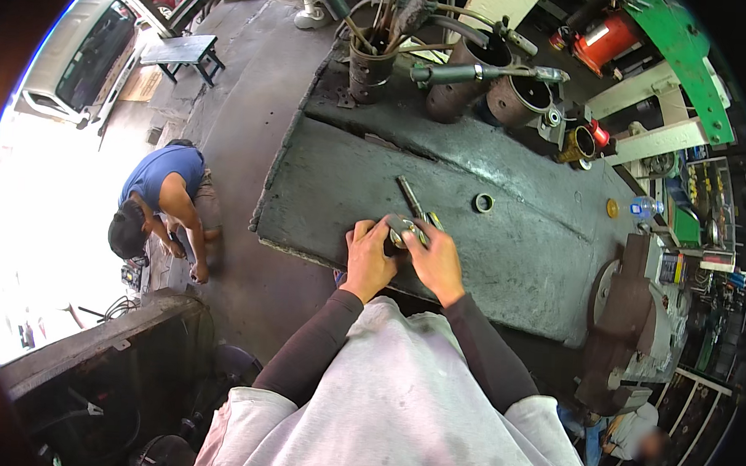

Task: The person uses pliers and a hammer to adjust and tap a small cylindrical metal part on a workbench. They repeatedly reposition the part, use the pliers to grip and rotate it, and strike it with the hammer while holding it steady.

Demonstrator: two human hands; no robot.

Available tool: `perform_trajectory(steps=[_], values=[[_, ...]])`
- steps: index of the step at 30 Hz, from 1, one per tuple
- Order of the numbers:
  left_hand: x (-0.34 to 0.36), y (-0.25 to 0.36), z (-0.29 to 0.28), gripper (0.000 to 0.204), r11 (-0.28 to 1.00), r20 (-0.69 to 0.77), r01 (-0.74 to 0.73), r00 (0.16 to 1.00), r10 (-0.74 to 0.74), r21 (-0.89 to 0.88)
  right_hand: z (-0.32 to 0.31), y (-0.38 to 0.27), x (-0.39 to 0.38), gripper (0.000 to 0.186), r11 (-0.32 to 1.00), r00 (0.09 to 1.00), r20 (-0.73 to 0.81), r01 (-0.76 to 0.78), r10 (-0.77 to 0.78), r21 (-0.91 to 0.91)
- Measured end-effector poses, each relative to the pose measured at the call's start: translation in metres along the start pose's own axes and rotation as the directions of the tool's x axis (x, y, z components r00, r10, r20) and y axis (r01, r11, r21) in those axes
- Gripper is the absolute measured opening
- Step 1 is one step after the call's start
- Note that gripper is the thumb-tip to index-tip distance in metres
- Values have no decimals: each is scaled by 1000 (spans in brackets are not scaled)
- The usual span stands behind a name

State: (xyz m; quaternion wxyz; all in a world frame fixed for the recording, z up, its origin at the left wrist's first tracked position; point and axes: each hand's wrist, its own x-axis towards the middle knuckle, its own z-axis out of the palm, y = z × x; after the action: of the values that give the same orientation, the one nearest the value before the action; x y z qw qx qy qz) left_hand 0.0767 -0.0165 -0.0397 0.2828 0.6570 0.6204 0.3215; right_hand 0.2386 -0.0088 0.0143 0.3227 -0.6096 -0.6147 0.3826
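A small metal part (401, 232) is grasped in both hands, with the fingers of the left hand (370, 254) curled about one side and the right hand (439, 260) closed on the other. The part is held on the near left side of a metal ring (483, 203), which is laid flat on the dark counter (523, 266). Left of the ring, a slim metal rod (409, 195) is seen slanting away from the fingers; whether it is joined to the part cannot be told. Beyond the ring, a green-handled tool (457, 74) is rested across upright metal cans (519, 101). A tool-filled can (371, 74) is stood beyond the ring to the left. Well to the ring's left, a person in blue (167, 176) is seen bent low.
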Motion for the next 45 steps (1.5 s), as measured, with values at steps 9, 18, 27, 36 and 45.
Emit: perform_trajectory(steps=[9, 18, 27, 36, 45], values=[[0, -1, 1, 69, 999, 30, 23, 999, -24, 32, 1, 9, 3, 43, 992, 994, 26, -105, 107, -63], [0, -1, 2, 67, 999, -21, -32, 999, 32, -4, 9, 17, 8, 44, 991, 992, 30, -122, 123, -48], [1, 8, -4, 64, 999, -2, -15, 1000, 15, -31, -42, 39, -52, 46, 937, 936, 79, -347, 344, 37], [0, 3, 0, 66, 1000, 4, -23, 1000, 23, -11, -3, 23, -16, 48, 960, 960, 23, -279, 278, 22], [-2, 4, 1, 66, 1000, -12, 3, 1000, -3, -17, -7, 15, -12, 51, 965, 963, 64, -260, 261, -17]])
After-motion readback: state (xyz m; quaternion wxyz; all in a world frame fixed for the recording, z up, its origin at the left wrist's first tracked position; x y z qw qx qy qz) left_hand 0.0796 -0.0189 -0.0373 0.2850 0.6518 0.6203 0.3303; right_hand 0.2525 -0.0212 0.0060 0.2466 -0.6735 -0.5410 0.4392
